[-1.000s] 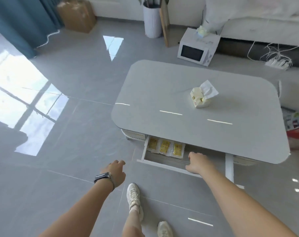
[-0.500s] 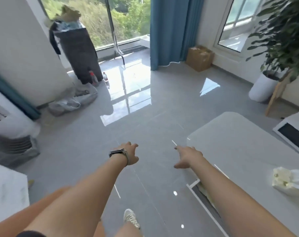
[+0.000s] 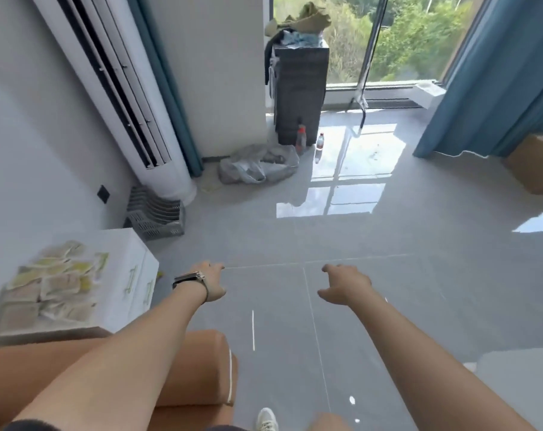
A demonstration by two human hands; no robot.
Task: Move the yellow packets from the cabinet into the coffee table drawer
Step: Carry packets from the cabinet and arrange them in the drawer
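Both hands empty: left hand (image 3: 212,283) with wristwatch, fingers loosely curled, gripping nothing; right hand (image 3: 346,286) relaxed, fingers slack, likewise holding nothing. Held out over bare floor (image 3: 388,275), apart from each other.

Yellow packets (image 3: 51,286) heaped on top of white cabinet (image 3: 133,275), blurred, count not readable. Located to left of left hand, near but not touching; well apart from right hand. Orange seat (image 3: 195,368) below left forearm.

Coffee table drawer not in view; contents not verifiable. Judged: a good pile remaining to transfer, task incomplete. Next move likely a left-hand reach to the pile.
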